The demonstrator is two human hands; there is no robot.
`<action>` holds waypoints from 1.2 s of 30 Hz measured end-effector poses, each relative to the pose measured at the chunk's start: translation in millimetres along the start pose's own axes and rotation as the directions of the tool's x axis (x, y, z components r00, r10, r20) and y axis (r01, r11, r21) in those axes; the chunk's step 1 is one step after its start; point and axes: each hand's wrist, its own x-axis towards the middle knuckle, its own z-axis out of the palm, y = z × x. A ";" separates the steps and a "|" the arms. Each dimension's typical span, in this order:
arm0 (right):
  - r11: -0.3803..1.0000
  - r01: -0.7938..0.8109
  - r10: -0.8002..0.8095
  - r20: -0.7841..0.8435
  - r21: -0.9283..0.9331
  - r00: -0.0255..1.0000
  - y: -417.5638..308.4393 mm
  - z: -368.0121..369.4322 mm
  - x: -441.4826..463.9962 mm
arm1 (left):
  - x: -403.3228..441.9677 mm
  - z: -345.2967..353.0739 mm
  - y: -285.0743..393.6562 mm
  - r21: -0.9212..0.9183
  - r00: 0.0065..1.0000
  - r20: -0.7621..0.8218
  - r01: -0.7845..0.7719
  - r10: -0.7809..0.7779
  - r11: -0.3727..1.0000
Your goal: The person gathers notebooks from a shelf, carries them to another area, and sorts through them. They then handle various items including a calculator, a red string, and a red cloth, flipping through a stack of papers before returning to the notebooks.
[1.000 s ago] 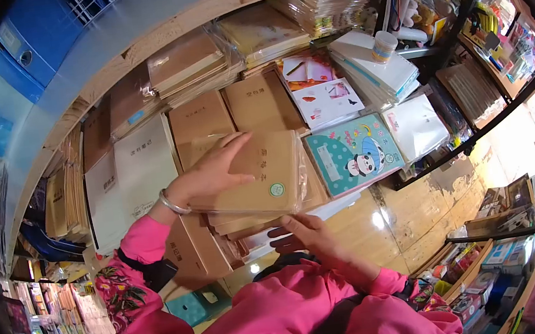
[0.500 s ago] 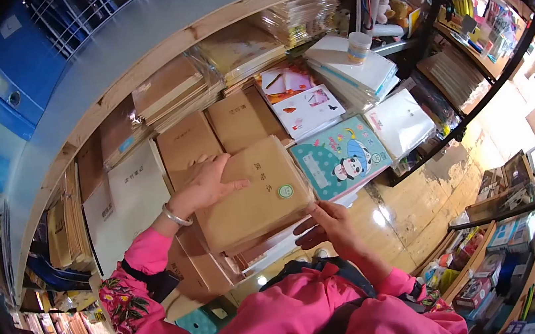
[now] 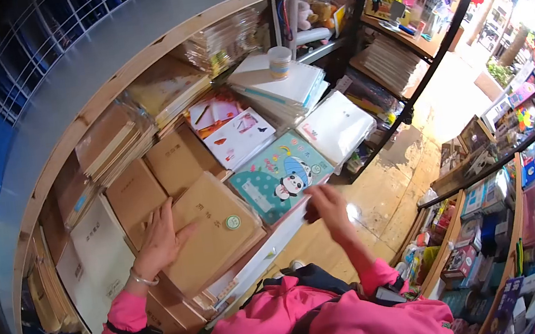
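My left hand lies with its fingers spread on the left edge of a stack of brown-covered notebooks, the top one bearing a round green sticker. My right hand is at the lower right edge of a teal notebook with a panda under an umbrella on its cover. Its fingers are bent, in shadow and blurred, so I cannot tell whether they touch or grip that edge. Behind the brown stack lie another brown notebook and a notebook with a photo-like cover.
A pale notebook lies to the left. At the back, a white tub stands on stacked white pads. White-covered books sit at the right end, by a black metal frame. Shelves of boxed goods stand lower right.
The view has swung right, so the display appears further left. My right hand has moved from the brown stack's corner to the panda notebook's edge, its fingers curling. My left hand stays on the brown stack.
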 end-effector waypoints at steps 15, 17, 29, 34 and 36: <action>0.987 0.004 0.080 -0.504 0.163 0.860 -1.5 -182.3 164.3 | 5.3 -18.6 19.5 -0.066 0.980 0.151 0.139 -0.128 0.988; 0.985 0.005 0.078 -0.474 0.171 0.877 -8.1 -194.5 194.6 | 8.1 -27.0 42.2 0.146 0.989 0.059 0.123 -0.133 0.982; 0.993 -0.074 0.057 0.173 0.094 0.983 -26.1 -204.1 257.5 | 82.6 63.4 240.5 0.058 0.980 0.178 0.074 -0.084 0.996; 0.998 -0.007 -0.004 0.173 0.063 0.985 -29.8 -191.6 278.7 | 110.0 118.1 257.4 0.148 0.984 -0.002 0.178 -0.179 0.973; 0.998 0.021 -0.031 0.193 0.054 0.981 -26.5 -190.2 277.2 | 113.8 128.8 255.8 0.234 0.972 -0.106 0.231 -0.211 0.944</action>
